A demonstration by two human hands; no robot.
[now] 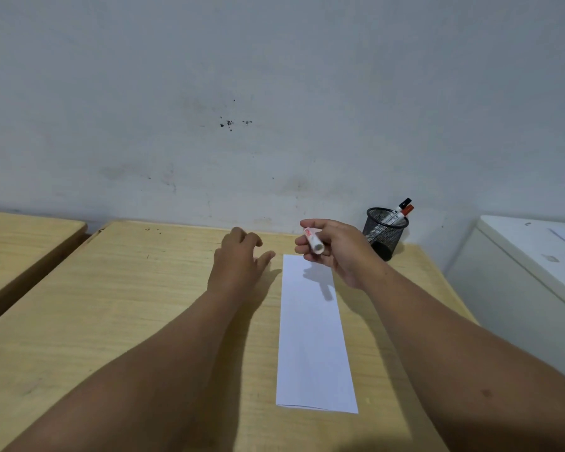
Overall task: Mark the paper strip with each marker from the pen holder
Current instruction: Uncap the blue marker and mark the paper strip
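1. Right hand (335,252) pinches a white marker (313,240) above the far end of the paper strip (313,337); cap not discernible.
2. Left hand (240,256) spread, empty, beside the strip, not on it: paper may slide under the stroke.
3. Pen holder (385,233), just beyond the grip, could tip.

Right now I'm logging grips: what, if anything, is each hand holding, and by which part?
The right hand holds a white marker, fingers around its barrel. The left hand holds nothing, beside the paper strip.
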